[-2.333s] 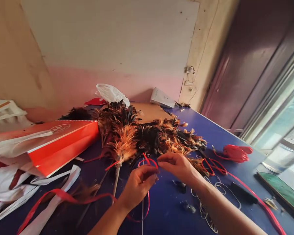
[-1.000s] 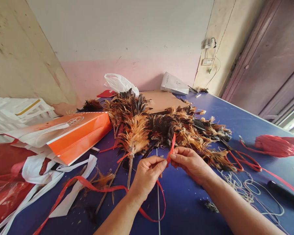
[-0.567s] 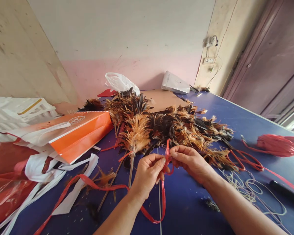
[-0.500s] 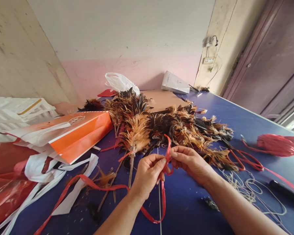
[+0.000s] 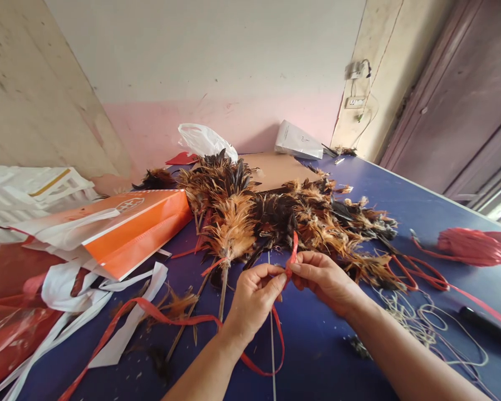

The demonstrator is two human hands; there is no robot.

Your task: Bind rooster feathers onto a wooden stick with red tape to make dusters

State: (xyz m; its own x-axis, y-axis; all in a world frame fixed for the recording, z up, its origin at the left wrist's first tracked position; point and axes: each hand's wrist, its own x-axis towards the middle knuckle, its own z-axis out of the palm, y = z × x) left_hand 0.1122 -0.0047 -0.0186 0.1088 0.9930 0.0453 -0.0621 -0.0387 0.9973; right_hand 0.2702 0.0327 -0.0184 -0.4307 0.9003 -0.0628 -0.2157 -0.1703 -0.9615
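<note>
A long red plastic ribbon point(image 5: 281, 348) is pinched between my two hands above the blue table point(image 5: 317, 345). My left hand point(image 5: 256, 292) grips it between thumb and forefinger. Close beside it, my right hand point(image 5: 321, 275) pinches the same ribbon, and a short end sticks up past the fingertips. From my hands the ribbon loops down and trails off to the lower left. Just beyond lies a feather duster point(image 5: 229, 228) with orange-brown feathers and a thin stick handle. A heap of brown and black feathers point(image 5: 325, 223) spreads behind my right hand.
An orange and white paper bag point(image 5: 137, 234) lies at the left, near white strips point(image 5: 129, 317) and red plastic point(image 5: 20, 317). At right are a red ribbon bundle point(image 5: 474, 247), tangled string point(image 5: 426, 323) and a black object point(image 5: 488, 329). Cardboard point(image 5: 279, 167) lies farther back.
Both hands have shifted slightly right and drawn closer together. The small ribbon loop between them has tightened, and the upright end has moved right.
</note>
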